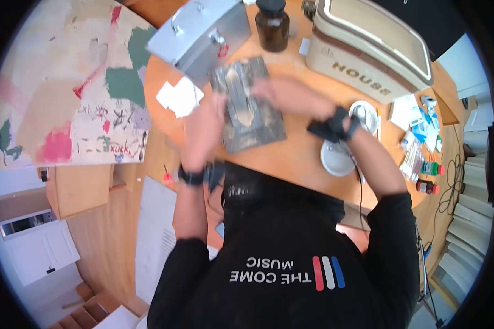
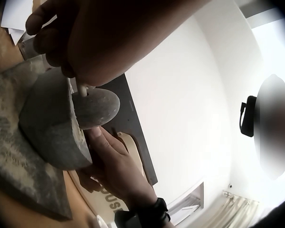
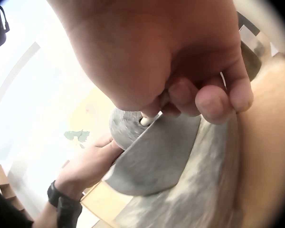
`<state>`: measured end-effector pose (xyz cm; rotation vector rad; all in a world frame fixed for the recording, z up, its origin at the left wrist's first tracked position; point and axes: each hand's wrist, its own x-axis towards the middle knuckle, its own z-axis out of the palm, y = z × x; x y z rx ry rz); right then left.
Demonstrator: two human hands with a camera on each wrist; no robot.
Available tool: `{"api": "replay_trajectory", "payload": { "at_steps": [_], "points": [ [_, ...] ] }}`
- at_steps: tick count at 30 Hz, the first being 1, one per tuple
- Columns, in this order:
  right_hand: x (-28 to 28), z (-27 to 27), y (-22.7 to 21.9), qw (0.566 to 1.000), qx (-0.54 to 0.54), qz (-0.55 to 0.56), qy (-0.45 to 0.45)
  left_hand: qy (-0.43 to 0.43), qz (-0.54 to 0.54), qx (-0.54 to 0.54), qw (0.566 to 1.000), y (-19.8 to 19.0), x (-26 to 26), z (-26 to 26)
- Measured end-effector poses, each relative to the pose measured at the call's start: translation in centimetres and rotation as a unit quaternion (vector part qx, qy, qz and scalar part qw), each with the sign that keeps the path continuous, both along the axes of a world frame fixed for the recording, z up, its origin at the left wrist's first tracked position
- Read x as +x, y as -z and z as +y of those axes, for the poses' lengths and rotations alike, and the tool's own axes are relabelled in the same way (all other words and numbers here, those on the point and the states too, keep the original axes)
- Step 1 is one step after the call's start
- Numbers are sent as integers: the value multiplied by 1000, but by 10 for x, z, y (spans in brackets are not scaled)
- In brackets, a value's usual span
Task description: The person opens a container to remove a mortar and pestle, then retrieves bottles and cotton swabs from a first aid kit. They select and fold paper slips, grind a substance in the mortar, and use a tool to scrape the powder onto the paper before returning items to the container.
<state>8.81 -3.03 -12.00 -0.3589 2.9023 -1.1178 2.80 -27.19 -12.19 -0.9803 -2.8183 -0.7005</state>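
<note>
A grey stone grinding trough [image 1: 246,114], boat-shaped, is on a mottled stone slab [image 1: 260,134] in front of the person. A round stone grinding wheel [image 2: 102,108] stands upright in the trough, with a thin pale axle handle [image 3: 146,121] through its centre. My left hand [image 1: 204,129] is at the left side of the wheel, its curled fingers gripping the handle's end. From the other side, my right hand [image 1: 284,94] holds the opposite end with bent fingers. The palms hide most of the handle in the wrist views.
Behind the slab are a silver metal case [image 1: 200,35], a dark brown jar [image 1: 272,30] and a cream box [image 1: 362,60] lettered HOUSE. White papers [image 1: 179,97] lie at left. White bowls [image 1: 337,159], small bottles [image 1: 427,186] and packets are at right, near the table's edge.
</note>
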Motion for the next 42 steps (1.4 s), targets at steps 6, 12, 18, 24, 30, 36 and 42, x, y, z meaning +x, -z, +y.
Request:
{"api": "replay_trajectory", "payload": {
  "at_steps": [6, 12, 18, 24, 30, 36, 42],
  "points": [
    [-4, -2, -7, 999, 13, -36, -12, 14, -62, -24, 998, -1, -12, -7],
    [-21, 10, 32, 994, -36, 62, -85, -8, -18, -63, 998, -13, 3, -1],
    [10, -10, -16, 998, 40, -42, -35, 35, -93, 19, 995, -6, 2, -14],
    [-26, 5, 16, 999, -40, 27, 1, -2, -64, 78, 995, 0, -10, 5],
    [2, 10, 7, 990, -53, -52, -123, 86, -186, 82, 975, -3, -2, -20],
    [-38, 12, 9, 991, -104, -70, -47, 46, -141, 184, 972, 22, -35, -5],
    [-11, 6, -7, 991, -5, -102, -81, 47, -224, 51, 972, -21, -1, -20]
  ]
}}
